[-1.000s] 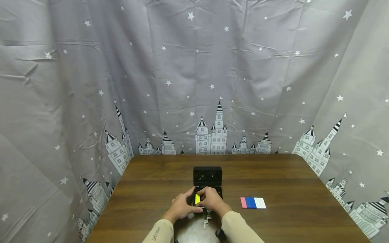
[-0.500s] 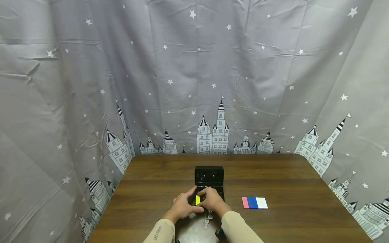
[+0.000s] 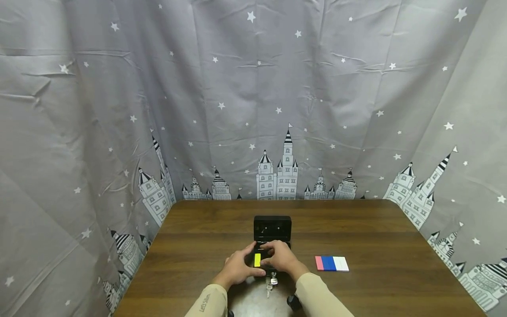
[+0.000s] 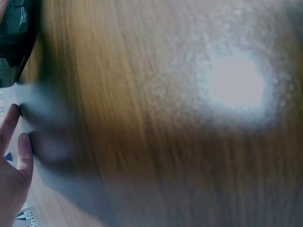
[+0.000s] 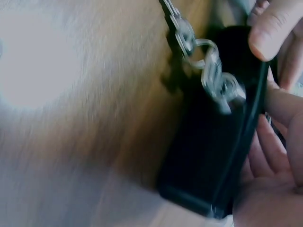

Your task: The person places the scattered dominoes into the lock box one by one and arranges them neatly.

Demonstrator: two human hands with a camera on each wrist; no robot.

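Note:
A small black lockbox [image 3: 272, 227] stands on the table with its lid raised, and keys [image 3: 269, 286] hang from its front lock. A flat yellow piece [image 3: 257, 259] lies inside at the left. My left hand [image 3: 236, 267] holds the box's left side, thumb at the front edge and index finger near the back corner. My right hand [image 3: 284, 257] hovers over the right part of the box with loosely bent fingers, its fingertips beside the yellow piece. In the right wrist view, the box front [image 5: 208, 137] and the left thumb [image 5: 262, 42] on its edge show.
Pink [image 3: 318, 263], blue [image 3: 328, 263] and white [image 3: 340, 263] flat pieces lie side by side on the wooden table [image 3: 368, 233], right of the box. A grey curtain [image 3: 237, 88] with castles and stars hangs behind the table.
My right hand has shifted slightly right, away from the yellow piece, which now shows more fully inside the box. The left hand has stayed at the box's left side.

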